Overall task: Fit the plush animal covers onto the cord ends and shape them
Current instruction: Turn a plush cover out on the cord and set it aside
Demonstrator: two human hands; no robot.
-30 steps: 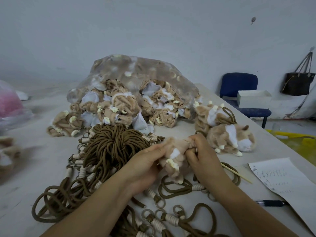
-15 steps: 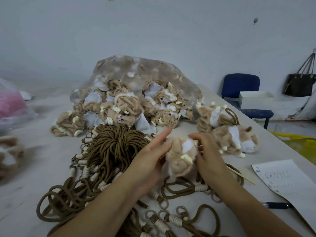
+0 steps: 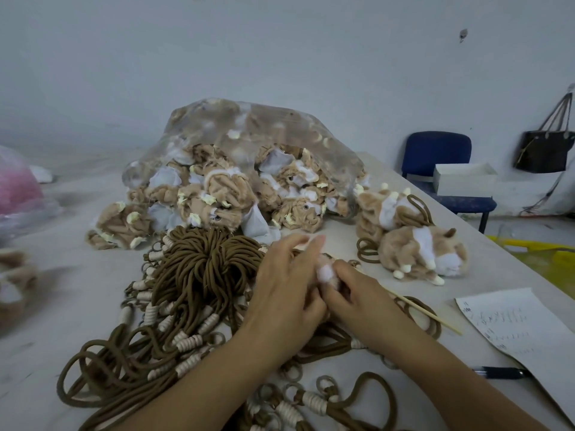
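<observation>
The plush cover [image 3: 325, 273], tan with a white patch showing, sits squeezed between both hands just above the middle of the desk [image 3: 62, 275]. The right hand [image 3: 353, 301] has its fingers curled around it, gripping from the right. The left hand [image 3: 286, 293] lies against its other side, fingers fairly straight and blurred, pressing rather than clasping. Under the wrists, brown cords [image 3: 202, 269] with pale wrapped ends sprawl toward the near edge. A thin wooden stick [image 3: 426, 312] lies just right of the right hand. Two finished plush animals [image 3: 417, 253] sit near the right edge, with paper [image 3: 522, 328] and a pen [image 3: 501, 372] closer in. Toward the far edge, a clear bag [image 3: 249, 135] spills more covers.
</observation>
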